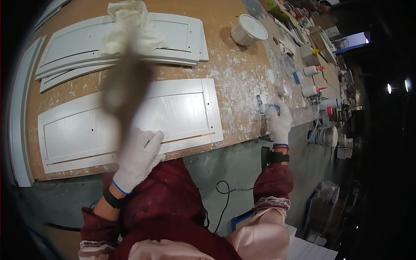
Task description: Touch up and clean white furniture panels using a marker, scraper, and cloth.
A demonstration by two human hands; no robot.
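Note:
A white panel (125, 119) with a recessed centre and a few small dark holes lies flat along the bench's near edge. My left hand (141, 151), in a white knit glove, rests on its near edge with the fingers extended, beside a long narrow slot with a brown inside. Off to the right, my right hand (279, 121), gloved the same way, is closed on a small blue object (274, 107) whose kind I cannot make out. Just left of those fingers lies a small blue-and-white piece (260, 105). A blurred brown shape (125, 86) hangs close to the camera and hides part of the panel.
More white panels (86, 41) are stacked behind, with a crumpled cream cloth (132, 28) on top. A lidded white tub (249, 30) stands at the back. White bottles with red tips (310, 91) and buckets (327, 136) line the right. Long white boards (21, 112) lie left.

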